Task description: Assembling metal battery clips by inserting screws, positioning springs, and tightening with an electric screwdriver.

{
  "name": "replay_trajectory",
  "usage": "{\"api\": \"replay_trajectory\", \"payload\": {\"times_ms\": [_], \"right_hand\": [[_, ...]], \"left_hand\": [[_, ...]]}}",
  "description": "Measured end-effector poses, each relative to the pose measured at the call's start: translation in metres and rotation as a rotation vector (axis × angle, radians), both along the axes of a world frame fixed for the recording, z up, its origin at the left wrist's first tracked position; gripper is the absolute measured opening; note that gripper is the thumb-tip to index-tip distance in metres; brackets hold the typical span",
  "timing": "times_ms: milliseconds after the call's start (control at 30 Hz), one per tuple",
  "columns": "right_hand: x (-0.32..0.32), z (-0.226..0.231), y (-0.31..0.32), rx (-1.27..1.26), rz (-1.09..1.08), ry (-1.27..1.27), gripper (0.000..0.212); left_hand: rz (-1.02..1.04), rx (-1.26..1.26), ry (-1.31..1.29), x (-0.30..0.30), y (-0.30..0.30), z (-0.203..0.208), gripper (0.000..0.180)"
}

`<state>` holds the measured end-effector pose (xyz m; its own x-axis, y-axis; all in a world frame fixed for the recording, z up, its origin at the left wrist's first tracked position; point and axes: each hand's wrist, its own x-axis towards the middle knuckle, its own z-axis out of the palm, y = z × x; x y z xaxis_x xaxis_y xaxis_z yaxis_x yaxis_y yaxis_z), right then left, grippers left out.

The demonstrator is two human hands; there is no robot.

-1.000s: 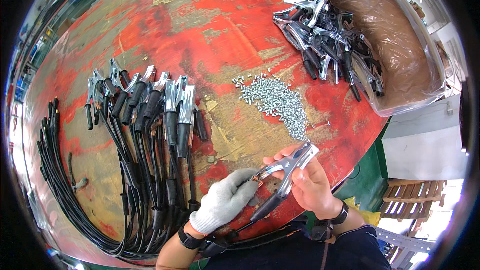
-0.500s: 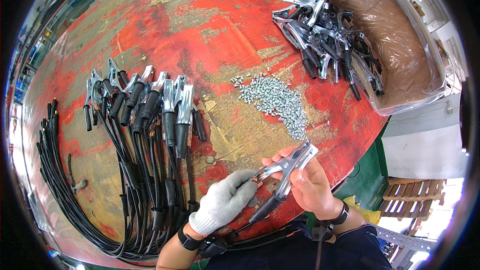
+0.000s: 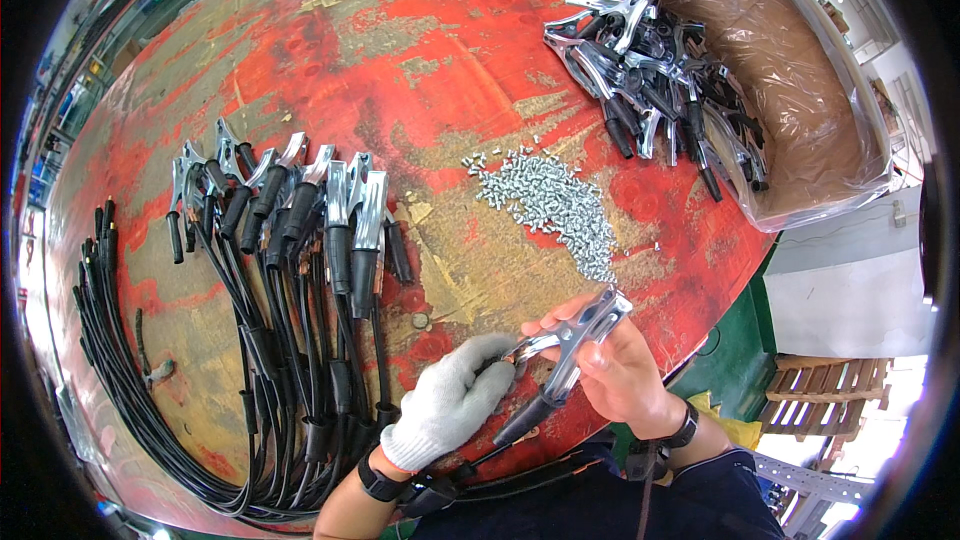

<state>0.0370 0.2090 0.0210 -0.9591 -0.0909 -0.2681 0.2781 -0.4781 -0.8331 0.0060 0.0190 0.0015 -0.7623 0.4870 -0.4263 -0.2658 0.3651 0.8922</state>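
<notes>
My right hand (image 3: 628,380), bare, grips a silver metal spring clamp (image 3: 572,348) with a black handle sleeve, jaw end pointing up and right. In a whitish knitted glove, my left hand (image 3: 455,402) has its fingers closed at the clamp's other handle, where a bit of copper shows. What exactly those fingertips pinch is partly hidden. A black cable (image 3: 487,457) runs below the clamp toward my left wrist. Just beyond the clamp's jaws lies a pile of small silver screws (image 3: 550,202).
On the left, several clamps (image 3: 340,230) lie joined to black cables, beside a bundle of bare-ended cables (image 3: 100,310). Loose clamps (image 3: 640,70) spill from a plastic-lined carton (image 3: 800,90) at the far right. The worn red table (image 3: 400,70) ends near my right arm.
The clamp has shifted slightly left and turned a little in my right hand. My gloved left hand stays almost in place.
</notes>
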Motion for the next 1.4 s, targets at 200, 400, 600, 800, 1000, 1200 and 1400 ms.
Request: {"api": "replay_trajectory", "payload": {"times_ms": [200,400,600,800,1000,1200,1400], "right_hand": [[-0.003,0.0,0.001,-0.009,0.032,-0.029,0.048],[-0.005,0.001,0.003,0.032,0.06,0.008,0.044],[-0.004,-0.003,0.007,0.042,0.074,0.052,0.043],[-0.056,-0.027,0.049,0.76,0.028,0.376,0.039],[-0.104,-0.048,0.057,1.633,0.144,0.74,0.014],[-0.12,-0.053,0.055,1.764,0.297,0.874,0.012],[-0.123,-0.051,0.053,1.815,0.394,0.873,0.008]], "left_hand": [[0.041,0.127,0.047,0.002,0.002,0.002,0.032],[-0.009,0.08,0.026,-0.001,0.001,0.002,0.032],[-0.023,0.021,-0.021,-0.005,0.004,0.008,0.031],[0.161,0.101,-0.17,0.005,0.0,-0.014,0.031],[0.4,0.387,-0.474,-0.004,-0.006,-0.014,0.03],[0.448,0.397,-0.382,-0.002,-0.003,-0.019,0.025],[0.43,0.381,-0.356,-0.004,-0.004,-0.02,0.026]]}}
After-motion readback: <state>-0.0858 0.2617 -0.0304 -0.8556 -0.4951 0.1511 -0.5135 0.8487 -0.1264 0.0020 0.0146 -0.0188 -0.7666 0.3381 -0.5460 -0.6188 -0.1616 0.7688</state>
